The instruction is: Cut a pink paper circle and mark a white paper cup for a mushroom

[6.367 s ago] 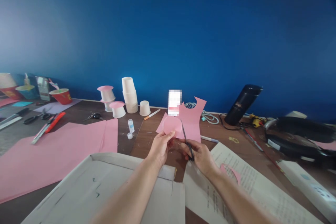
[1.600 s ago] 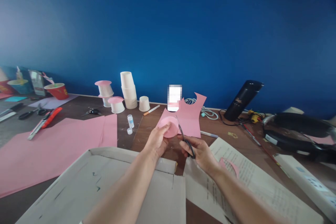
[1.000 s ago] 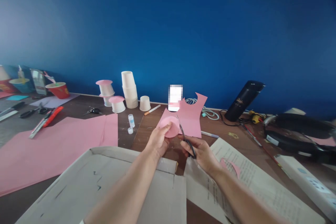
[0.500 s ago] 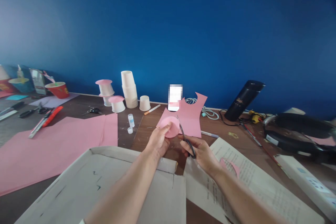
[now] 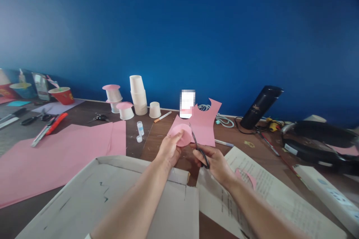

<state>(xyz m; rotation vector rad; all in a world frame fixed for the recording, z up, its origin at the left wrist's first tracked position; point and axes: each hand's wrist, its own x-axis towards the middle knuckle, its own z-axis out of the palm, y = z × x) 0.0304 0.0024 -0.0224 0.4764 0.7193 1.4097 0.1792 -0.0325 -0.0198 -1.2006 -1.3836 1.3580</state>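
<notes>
Between the thumb and fingers of my left hand [image 5: 171, 148] is a round pink paper disc [image 5: 185, 137], its face turned toward me. My right hand [image 5: 214, 161] grips black-handled scissors [image 5: 202, 154], whose blades point up along the disc's right edge. Whether the blades touch the paper I cannot tell. Behind the disc lies a larger pink sheet [image 5: 206, 130] with curved pieces cut out of its edge. A curled pink scrap [image 5: 248, 178] rests on the printed paper [image 5: 269, 194] beside my right forearm.
A white cardboard box lid [image 5: 123, 198] lies under my left forearm. Stacked paper cups [image 5: 139, 99] and cups topped with pink discs [image 5: 125, 111] stand by the wall. Pink sheets [image 5: 70, 157] and a red utility knife [image 5: 50, 129] lie left; a black flask [image 5: 259, 108] leans at right.
</notes>
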